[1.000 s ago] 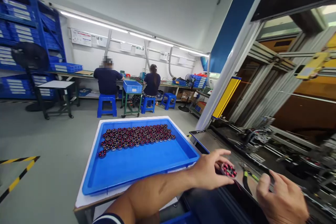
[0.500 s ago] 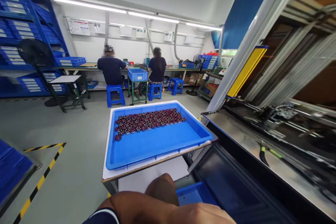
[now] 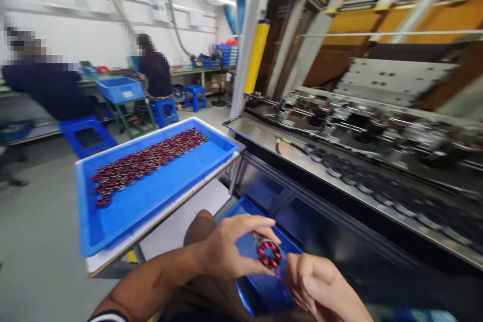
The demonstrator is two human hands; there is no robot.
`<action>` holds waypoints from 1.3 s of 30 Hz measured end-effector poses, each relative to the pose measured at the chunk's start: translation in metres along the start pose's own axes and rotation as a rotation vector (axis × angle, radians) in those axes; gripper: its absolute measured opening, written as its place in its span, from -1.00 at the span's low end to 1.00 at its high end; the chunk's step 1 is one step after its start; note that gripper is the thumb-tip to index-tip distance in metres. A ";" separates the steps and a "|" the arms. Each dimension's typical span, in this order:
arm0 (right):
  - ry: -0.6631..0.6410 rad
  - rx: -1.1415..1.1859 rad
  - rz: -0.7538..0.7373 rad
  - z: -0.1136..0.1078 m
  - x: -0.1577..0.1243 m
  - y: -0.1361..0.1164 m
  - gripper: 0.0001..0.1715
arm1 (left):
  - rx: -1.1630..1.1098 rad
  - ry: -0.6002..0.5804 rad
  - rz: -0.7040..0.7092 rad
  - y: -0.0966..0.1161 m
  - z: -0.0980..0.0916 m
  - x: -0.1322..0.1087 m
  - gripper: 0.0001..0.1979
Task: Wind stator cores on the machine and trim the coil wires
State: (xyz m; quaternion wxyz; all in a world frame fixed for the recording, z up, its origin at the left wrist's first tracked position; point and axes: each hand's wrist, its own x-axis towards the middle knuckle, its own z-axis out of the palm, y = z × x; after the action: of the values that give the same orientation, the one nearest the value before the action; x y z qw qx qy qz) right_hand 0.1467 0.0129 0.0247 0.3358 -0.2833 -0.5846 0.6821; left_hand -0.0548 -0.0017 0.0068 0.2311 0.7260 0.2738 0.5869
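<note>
My left hand [image 3: 231, 245] grips a small ring-shaped motor stator [image 3: 269, 253] with red wire coils between thumb and fingers, its coil face turned up towards me. Close by on the right, my right hand [image 3: 319, 282] is closed in a pinch on a thin wire [image 3: 285, 257] running from the stator's edge. Another reddish-purple strand hangs below the stator. Several similar stators [image 3: 151, 157] stand packed in rows in a blue tray [image 3: 177, 181] to the left.
The tray rests on a small white-topped table [image 3: 158, 206]. On the right is a machine with a metal ledge [image 3: 264, 136], carrying pliers [image 3: 281, 142] and a row of dark round parts [image 3: 362, 181]. A blue bin [image 3: 241, 211] sits below my hands. Two people sit at the back bench.
The view has swung right towards the machine. Both hands now show in front of me, with a stator in the left; earlier only an arm and part of a hand showed at the bottom.
</note>
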 end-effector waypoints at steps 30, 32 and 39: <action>0.080 0.416 0.256 0.005 -0.007 0.018 -0.62 | -0.252 -0.099 -0.246 -0.005 0.007 0.000 -0.26; 0.054 0.409 0.279 0.009 -0.006 0.020 -0.57 | -0.255 -0.108 -0.252 -0.004 0.007 0.001 -0.30; 0.044 0.357 0.296 0.014 -0.012 0.015 -0.61 | -0.267 -0.126 -0.219 -0.005 0.001 0.005 -0.25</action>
State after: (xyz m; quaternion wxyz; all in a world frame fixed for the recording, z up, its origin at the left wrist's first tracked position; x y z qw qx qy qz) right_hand 0.1416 -0.0062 0.0118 0.2894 -0.3170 -0.3993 0.8101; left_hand -0.0538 0.0053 0.0067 0.4047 0.6901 0.2559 0.5426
